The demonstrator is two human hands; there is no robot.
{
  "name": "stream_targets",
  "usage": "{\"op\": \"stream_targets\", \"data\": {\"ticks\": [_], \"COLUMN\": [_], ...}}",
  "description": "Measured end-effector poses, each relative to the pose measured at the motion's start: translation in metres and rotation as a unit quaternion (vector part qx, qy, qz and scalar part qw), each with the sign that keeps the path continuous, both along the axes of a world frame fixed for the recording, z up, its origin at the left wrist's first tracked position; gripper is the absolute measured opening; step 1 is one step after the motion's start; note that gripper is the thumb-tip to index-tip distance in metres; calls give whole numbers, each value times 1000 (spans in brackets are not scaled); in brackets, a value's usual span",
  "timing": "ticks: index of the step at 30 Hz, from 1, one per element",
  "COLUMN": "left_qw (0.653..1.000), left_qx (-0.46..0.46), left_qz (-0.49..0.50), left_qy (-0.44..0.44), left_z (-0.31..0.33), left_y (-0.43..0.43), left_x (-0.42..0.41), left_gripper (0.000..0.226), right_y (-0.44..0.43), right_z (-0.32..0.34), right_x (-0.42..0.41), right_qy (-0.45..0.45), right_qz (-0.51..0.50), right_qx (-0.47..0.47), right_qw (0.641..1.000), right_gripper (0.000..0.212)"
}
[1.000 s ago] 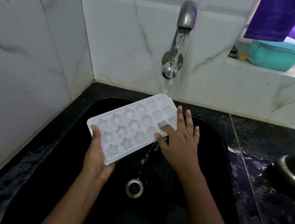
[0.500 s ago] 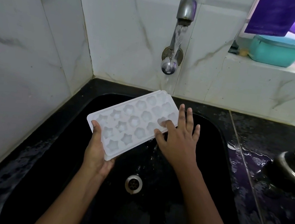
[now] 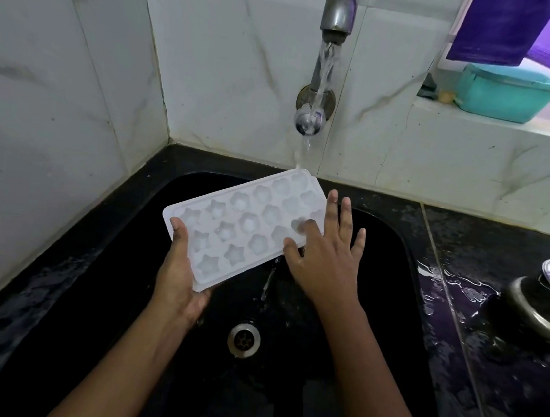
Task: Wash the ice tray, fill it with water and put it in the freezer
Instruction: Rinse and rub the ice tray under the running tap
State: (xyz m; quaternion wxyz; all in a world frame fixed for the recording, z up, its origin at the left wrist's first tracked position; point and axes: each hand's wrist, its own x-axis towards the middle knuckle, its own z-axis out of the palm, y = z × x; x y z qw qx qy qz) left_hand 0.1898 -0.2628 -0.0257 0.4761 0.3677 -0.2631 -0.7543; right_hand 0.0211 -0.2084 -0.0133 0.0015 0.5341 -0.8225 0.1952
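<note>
Now the white plastic ice tray (image 3: 247,227), tilted over the black sink (image 3: 391,256), is gripped at its near end by the left hand (image 3: 180,276); the right hand (image 3: 326,258), fingers spread, presses its far end under the tap (image 3: 337,13).

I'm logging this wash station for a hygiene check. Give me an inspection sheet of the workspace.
Surface: black sink, wet black counter to its right.
Job's things: white ice tray held over the sink, far end under water running from the tap; water trickles off its near edge.
Clutter: steel pot with lid on the counter; teal tub on the ledge.
Grips: left hand grips the tray's near-left end; right hand open, fingers on the tray's right end.
Cables: nothing seen.
Surroundings: white veined tiles, purple cloth at upper right.
</note>
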Motion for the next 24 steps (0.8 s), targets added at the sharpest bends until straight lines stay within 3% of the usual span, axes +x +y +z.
{"op": "stream_targets", "data": {"ticks": [7, 12, 20, 24], "left_qw": [1000, 1000, 999, 999], "left_qx": [8, -5, -20, -21], "left_qz": [24, 7, 16, 18], "left_qy": [-9, -21, -20, -25], "left_z": [-1, 0, -5, -6], "left_y": [-3, -3, -4, -5], "left_x": [2, 0, 1, -1], "left_gripper": [65, 63, 61, 57], "right_y": [-1, 2, -2, -1], "right_z": [-2, -8, -12, -13], "right_x": [1, -3, -2, 0], "right_qy": [-35, -38, -51, -56], "right_qz": [52, 13, 45, 3], "right_qx": [-27, -7, -45, -26], "right_qw": [998, 999, 997, 998], "right_gripper": [34, 36, 32, 30]}}
